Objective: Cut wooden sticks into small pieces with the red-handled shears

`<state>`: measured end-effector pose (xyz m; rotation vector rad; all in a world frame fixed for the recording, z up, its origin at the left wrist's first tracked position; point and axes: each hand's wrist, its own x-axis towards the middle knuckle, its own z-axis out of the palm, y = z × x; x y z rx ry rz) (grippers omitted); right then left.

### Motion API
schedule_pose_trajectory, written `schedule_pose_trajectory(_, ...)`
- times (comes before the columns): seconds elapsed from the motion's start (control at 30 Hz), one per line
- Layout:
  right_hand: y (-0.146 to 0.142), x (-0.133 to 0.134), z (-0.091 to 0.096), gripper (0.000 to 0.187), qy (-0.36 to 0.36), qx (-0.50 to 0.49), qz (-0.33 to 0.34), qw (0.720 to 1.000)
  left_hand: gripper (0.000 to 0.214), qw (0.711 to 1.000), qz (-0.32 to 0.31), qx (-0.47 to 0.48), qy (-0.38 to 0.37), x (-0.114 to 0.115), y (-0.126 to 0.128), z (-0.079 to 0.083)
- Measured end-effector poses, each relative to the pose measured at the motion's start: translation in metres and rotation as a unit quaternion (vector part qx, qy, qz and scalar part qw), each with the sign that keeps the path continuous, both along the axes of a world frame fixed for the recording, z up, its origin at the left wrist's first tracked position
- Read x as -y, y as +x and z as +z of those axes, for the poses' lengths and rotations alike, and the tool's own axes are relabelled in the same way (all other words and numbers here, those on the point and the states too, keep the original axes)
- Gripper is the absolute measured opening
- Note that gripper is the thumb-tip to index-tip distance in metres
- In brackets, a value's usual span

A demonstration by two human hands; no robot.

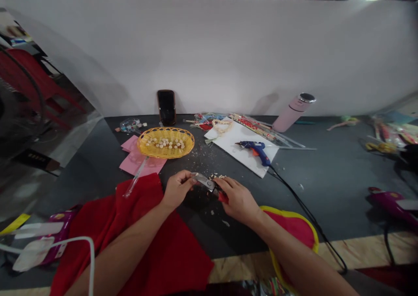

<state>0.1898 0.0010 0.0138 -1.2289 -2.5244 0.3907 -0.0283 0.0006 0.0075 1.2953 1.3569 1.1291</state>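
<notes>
My left hand is pinched on the near end of a small silver metal tool that lies across the dark table between both hands. My right hand is closed round something red and touches the tool's other end. A few small pale beads lie just beyond the tool. Tiny scraps are scattered on the dark table around my hands.
A yellow woven basket with pale beads sits on pink paper. Red cloth lies under my left arm. A blue glue gun rests on white paper, its cord running right. A phone and pink bottle stand against the white wall.
</notes>
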Motion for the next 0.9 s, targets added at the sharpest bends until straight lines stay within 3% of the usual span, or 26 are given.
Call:
schedule_pose_trajectory(0.27,0.002,-0.002,0.002,0.056,0.002,0.033,0.005,0.999,0.02,0.998,-0.032,-0.042,0.025,-0.001,-0.006,0.0)
schedule_pose_trajectory(0.57,0.006,-0.007,0.007,0.056,-0.017,0.026,0.041,0.999,0.012,0.997,-0.067,-0.046,-0.01,-0.002,-0.008,-0.005)
schedule_pose_trajectory(0.9,0.002,0.004,0.007,0.049,-0.033,0.025,-0.002,0.999,0.015,0.998,-0.051,-0.032,-0.001,0.004,-0.004,-0.002)
